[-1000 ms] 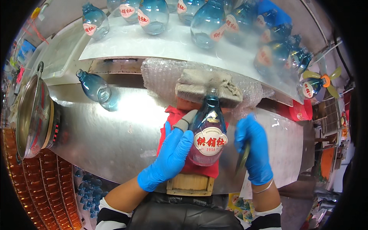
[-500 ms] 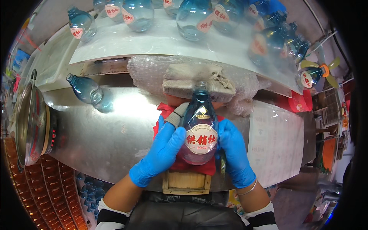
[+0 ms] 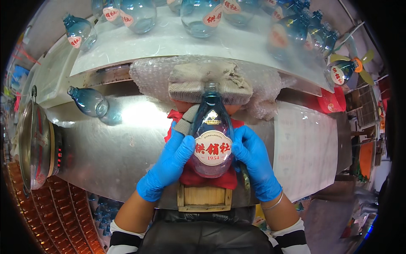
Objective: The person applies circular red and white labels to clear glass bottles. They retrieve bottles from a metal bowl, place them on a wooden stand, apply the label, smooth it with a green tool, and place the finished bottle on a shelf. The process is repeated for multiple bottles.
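A blue glass bottle, clear toward its base, lies between my hands with its neck pointing away from me. On its front is a cream label with red lettering. My left hand, in a blue glove, grips the bottle's left side, its thumb by the label edge and its fingers partly hidden. A grey knitted cloth shows against that side. Also gloved in blue, my right hand has its thumb against the label's right edge and its fingers bent. Under the bottle is red cloth; the neck meets a folded whitish cloth pad.
Bubble wrap lies behind the pad. Another blue bottle rests on its side on the metal table. Labelled bottles stand on the far shelf. A metal pan is at left, a label sheet at right.
The whole view has shifted slightly, carrying everything a little left. My right thumb has come against the label's right edge. My left hand keeps its hold on the bottle.
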Available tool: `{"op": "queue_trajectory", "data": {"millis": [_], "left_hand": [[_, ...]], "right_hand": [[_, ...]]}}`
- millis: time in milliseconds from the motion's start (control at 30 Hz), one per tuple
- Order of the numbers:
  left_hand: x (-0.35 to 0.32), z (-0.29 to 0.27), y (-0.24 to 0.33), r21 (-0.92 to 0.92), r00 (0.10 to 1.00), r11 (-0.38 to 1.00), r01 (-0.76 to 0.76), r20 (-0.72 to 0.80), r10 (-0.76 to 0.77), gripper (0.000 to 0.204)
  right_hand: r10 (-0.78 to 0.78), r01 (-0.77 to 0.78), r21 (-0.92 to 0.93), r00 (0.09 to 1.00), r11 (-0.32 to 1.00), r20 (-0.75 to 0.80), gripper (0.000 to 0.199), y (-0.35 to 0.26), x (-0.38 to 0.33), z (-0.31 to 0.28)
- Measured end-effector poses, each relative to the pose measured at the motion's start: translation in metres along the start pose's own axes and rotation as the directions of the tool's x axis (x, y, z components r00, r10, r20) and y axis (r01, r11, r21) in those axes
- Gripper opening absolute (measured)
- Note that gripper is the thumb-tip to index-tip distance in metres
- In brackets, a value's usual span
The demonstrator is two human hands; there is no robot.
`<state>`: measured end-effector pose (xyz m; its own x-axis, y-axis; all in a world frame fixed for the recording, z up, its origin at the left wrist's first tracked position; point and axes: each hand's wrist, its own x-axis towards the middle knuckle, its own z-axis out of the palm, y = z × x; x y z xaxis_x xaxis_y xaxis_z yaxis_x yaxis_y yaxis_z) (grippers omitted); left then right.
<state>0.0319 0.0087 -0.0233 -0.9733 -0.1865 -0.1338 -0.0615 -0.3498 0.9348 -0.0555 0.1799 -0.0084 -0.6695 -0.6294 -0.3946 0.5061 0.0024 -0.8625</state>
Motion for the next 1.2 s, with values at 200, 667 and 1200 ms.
{"op": "queue_trajectory", "data": {"millis": [200, 667, 1200], "left_hand": [[-0.004, 0.005, -0.001, -0.011, 1.0, 1.0, -0.007, 0.027, 0.007, 0.067], [-0.008, -0.003, -0.018, 0.006, 0.997, 0.998, 0.067, -0.037, -0.066, 0.057], [-0.004, 0.006, -0.012, 0.027, 0.991, 0.991, -0.13, -0.02, 0.13, 0.057]], "right_hand": [[-0.11, 0.11, -0.012, 0.994, 0.994, 0.002, 0.029, 0.005, 0.001, 0.008], [0.011, -0.012, -0.043, 1.0, 0.999, -0.024, 0.026, -0.004, 0.0, 0.006], [-0.009, 0.005, -0.112, 0.999, 0.994, -0.04, 0.024, -0.003, 0.0, 0.008]]}}
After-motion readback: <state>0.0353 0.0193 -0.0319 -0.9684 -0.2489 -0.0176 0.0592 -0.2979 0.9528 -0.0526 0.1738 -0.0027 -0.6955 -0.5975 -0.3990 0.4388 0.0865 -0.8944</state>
